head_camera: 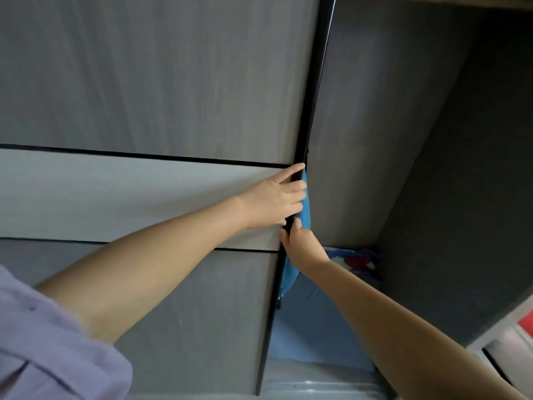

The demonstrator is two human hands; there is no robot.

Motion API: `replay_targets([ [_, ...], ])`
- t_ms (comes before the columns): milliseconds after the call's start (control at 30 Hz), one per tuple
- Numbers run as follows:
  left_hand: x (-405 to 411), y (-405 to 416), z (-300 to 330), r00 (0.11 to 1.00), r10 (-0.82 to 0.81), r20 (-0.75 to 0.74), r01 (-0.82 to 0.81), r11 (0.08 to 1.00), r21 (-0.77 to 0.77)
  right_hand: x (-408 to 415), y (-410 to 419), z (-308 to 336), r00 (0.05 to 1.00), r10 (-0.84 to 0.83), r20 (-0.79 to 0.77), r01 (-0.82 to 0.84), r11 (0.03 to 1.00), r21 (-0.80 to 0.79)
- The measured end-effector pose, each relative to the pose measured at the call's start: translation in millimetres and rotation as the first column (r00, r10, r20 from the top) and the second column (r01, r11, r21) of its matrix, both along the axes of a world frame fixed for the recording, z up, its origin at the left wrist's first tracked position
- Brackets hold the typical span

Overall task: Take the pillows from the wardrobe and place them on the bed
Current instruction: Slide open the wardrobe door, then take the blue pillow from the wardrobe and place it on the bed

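Left hand [275, 197] lies on the wardrobe door [138, 194], fingers curled round its black edge, thumb out on the pale band. Right hand [300, 243] just below, thumb on door front, fingers hooked behind the same edge, so both grip the door. Blue pillow [290, 272] stands wedged in the gap betw. door edge & inner wall, touching both hands. Patterned cloth [357, 262] lies further in on the shelf, w/ blue fabric under the right forearm. Lilac sleeve [43, 342] at lower left.

Blue pillow [290, 277] and patterned cloth [357, 262] lie on wardrobe shelf [317, 342].
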State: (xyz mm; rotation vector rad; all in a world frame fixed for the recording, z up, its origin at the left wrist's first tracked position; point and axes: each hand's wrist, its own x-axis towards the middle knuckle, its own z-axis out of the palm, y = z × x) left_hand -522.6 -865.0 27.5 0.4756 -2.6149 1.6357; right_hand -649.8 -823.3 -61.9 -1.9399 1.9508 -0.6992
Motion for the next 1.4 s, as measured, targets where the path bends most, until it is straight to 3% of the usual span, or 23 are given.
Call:
replay_targets([
  [200, 36, 14, -9, 0.984, 0.172, -0.046, -0.169, 0.984, 0.061, 43, -3, 0, 0.997, 0.079, -0.018, -0.079, 0.997, -0.013],
  [333, 64, 16, -12, 0.973, 0.220, -0.073, -0.214, 0.974, 0.073, 75, -4, 1, 0.957, 0.134, -0.258, -0.144, 0.989, -0.019],
  [467, 87, 18, -16, 0.960, 0.257, -0.114, -0.247, 0.965, 0.090, 94, -6, 2, 0.852, 0.204, -0.482, -0.255, 0.966, -0.042],
  [600, 100, 22, -15, 0.945, 0.304, -0.124, -0.289, 0.950, 0.121, 111, -12, -1, 0.758, 0.214, -0.616, -0.308, 0.950, -0.049],
  [667, 105, 22, -16, 0.940, 0.323, -0.113, -0.310, 0.943, 0.119, 118, -14, -3, 0.781, 0.210, -0.588, -0.299, 0.952, -0.058],
  [867, 101, 24, -20, 0.957, 0.248, -0.152, -0.232, 0.966, 0.116, 98, -8, 5, 0.956, 0.173, -0.237, -0.194, 0.979, -0.068],
  [1000, 68, 25, -35, 0.977, 0.040, -0.209, 0.000, 0.982, 0.187, 27, 5, 3, 0.958, 0.018, -0.286, -0.087, 0.969, -0.232],
  [1200, -38, 37, -76, 0.959, -0.103, -0.262, 0.206, 0.893, 0.400, -97, 36, -25, 0.914, -0.237, -0.329, 0.199, 0.969, -0.145],
  [1300, -82, 42, -106, 0.959, -0.059, -0.277, 0.201, 0.831, 0.518, -145, 52, -51, 0.893, -0.245, -0.378, 0.254, 0.967, -0.028],
  [1400, -118, 36, -144, 0.978, 0.143, -0.153, 0.010, 0.696, 0.718, -181, 57, -76, 0.871, -0.210, -0.443, 0.293, 0.948, 0.126],
])
